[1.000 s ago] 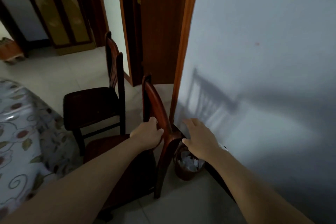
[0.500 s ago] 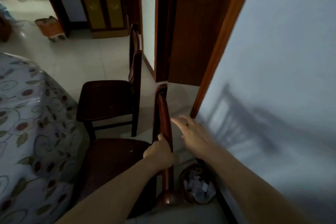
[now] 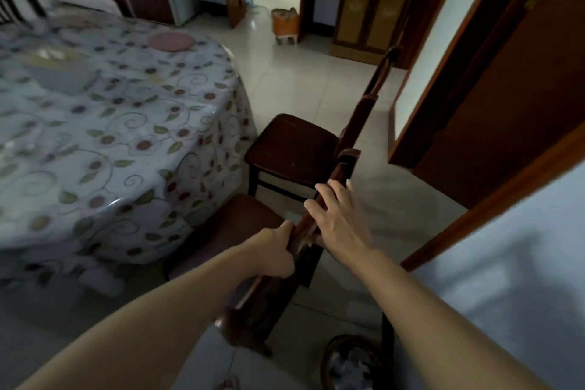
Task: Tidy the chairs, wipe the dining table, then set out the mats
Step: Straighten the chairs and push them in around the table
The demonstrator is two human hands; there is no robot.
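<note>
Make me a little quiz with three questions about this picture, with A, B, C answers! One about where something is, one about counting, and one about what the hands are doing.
1. Where is the pink round mat?
A. On the table
B. On a chair seat
C. On the floor

2. How many wooden chairs stand beside the table?
A. One
B. Two
C. Four

3. What is the left hand doing?
A. Hanging free
B. Wiping the table
C. Gripping the near chair's backrest

Answers:
1. A, the mat lies on the flowered tablecloth near the table's far edge.
2. B, the near chair and the far chair stand in a row.
3. C, its fingers close around the top rail, while the right hand rests open on it.
</note>
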